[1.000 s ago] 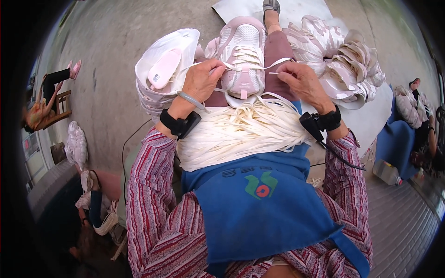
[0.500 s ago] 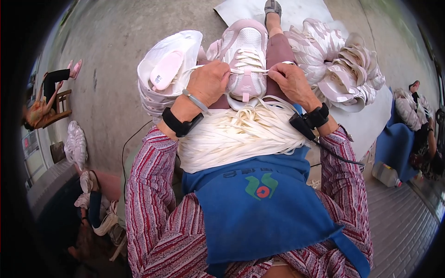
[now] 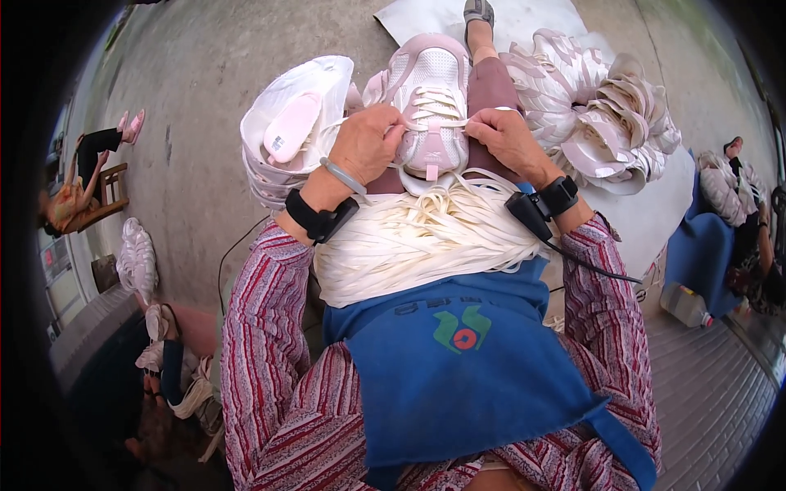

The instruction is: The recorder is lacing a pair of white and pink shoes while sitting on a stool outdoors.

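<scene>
— What did the fingers do at this moment?

— The left hand [image 3: 368, 147] had its thumb and forefinger pressed together on a white lace [image 3: 416, 126], at the left side of the shoe [image 3: 434, 92]. The right hand [image 3: 509, 141] was also pinching the lace, at the opposite side. Between them it went nearly straight across, over the tongue [image 3: 434, 147].

— And where was the shoe, exactly?

— It was between the two hands, by the person's mauve trouser legs [image 3: 491, 92], with the toe pointing away from the body. It was pink and white, and lacing crossed its upper part in several rows.

— What was nearest to it?

— Just on the body side of it lay a thick bundle of cream laces [image 3: 426, 237], over a blue apron [image 3: 483, 393]. To the left was a white, cupped piece [image 3: 334, 78] holding a pink, sole-shaped piece [image 3: 292, 135].

— And farther away?

— At the right, a heap of pink and white shoe uppers [image 3: 618, 123] lay on a white sheet [image 3: 655, 214]. At the far right was a plastic bottle [image 3: 684, 304]; at the far left, another person [image 3: 78, 200] sat on a wooden chair [image 3: 115, 190].
</scene>
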`<action>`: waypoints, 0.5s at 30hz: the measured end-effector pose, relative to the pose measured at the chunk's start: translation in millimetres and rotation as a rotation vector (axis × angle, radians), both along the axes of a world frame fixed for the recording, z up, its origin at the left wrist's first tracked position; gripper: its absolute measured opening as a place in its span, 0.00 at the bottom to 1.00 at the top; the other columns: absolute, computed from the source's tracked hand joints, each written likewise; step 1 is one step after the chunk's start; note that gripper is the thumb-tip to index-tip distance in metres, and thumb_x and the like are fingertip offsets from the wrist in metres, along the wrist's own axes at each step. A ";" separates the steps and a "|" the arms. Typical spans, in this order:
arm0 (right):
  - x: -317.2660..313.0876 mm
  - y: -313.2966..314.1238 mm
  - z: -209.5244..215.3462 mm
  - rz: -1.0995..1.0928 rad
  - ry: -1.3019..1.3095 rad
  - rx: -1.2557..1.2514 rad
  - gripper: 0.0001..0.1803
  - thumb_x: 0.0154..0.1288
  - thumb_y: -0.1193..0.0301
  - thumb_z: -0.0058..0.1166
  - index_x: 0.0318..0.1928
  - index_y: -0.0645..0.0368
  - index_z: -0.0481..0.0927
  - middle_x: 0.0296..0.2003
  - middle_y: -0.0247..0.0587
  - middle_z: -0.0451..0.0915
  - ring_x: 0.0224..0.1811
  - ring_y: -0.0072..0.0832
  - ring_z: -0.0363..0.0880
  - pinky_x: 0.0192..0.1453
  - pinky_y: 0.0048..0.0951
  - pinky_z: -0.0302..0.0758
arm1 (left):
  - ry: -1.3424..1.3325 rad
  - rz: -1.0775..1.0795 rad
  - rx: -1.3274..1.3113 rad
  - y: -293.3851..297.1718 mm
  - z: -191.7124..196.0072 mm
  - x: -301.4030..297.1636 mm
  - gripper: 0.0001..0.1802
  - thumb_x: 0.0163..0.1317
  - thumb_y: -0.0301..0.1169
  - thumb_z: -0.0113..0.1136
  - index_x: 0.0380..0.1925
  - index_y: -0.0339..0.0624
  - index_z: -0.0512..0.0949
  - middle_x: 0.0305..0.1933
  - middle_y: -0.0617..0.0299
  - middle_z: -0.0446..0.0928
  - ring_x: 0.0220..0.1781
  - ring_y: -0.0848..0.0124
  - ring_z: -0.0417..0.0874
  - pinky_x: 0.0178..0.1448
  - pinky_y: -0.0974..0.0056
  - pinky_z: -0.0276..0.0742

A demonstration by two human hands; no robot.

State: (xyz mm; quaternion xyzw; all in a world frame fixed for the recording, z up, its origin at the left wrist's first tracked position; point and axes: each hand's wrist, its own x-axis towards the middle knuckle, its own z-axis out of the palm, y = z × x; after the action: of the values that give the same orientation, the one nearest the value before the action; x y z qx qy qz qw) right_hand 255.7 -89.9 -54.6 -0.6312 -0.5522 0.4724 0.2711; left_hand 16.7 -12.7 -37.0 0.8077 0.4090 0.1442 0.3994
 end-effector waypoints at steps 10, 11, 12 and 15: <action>-10.7 0.0 1.3 0.039 -0.228 0.227 0.16 0.62 0.64 0.50 0.32 0.67 0.80 0.28 0.54 0.80 0.31 0.44 0.78 0.38 0.36 0.73 | 0.069 -0.090 0.299 -8.4 -4.8 4.9 0.04 0.58 0.26 0.56 0.33 0.39 0.76 0.30 0.52 0.75 0.30 0.54 0.79 0.32 0.60 0.74; -9.5 1.8 2.2 0.015 -0.176 0.197 0.16 0.62 0.64 0.50 0.32 0.67 0.80 0.28 0.54 0.80 0.31 0.44 0.78 0.38 0.36 0.73 | 0.146 -0.133 0.505 -12.4 -5.6 6.2 0.05 0.58 0.27 0.56 0.34 0.39 0.76 0.30 0.52 0.76 0.30 0.55 0.79 0.32 0.60 0.74; -8.9 2.0 3.0 -0.009 -0.125 0.166 0.16 0.62 0.64 0.50 0.32 0.66 0.80 0.28 0.54 0.80 0.31 0.45 0.78 0.38 0.36 0.73 | 0.146 -0.134 0.503 -12.6 -7.4 6.2 0.05 0.58 0.27 0.56 0.34 0.39 0.76 0.30 0.52 0.76 0.30 0.55 0.79 0.32 0.60 0.74; -10.2 -3.7 5.0 -0.060 -0.172 0.212 0.13 0.60 0.64 0.55 0.31 0.63 0.78 0.28 0.51 0.79 0.31 0.43 0.78 0.38 0.38 0.72 | 0.110 -0.176 0.488 -8.1 -7.6 5.4 0.07 0.58 0.28 0.58 0.36 0.39 0.77 0.33 0.52 0.77 0.29 0.55 0.79 0.33 0.59 0.74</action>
State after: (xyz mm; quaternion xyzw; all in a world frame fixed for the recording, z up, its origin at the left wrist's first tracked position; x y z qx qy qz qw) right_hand 245.5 -93.6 -49.6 -0.6534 -0.6013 0.3472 0.3018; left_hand 22.0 -20.8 -44.6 0.9193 0.3112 0.1591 0.1809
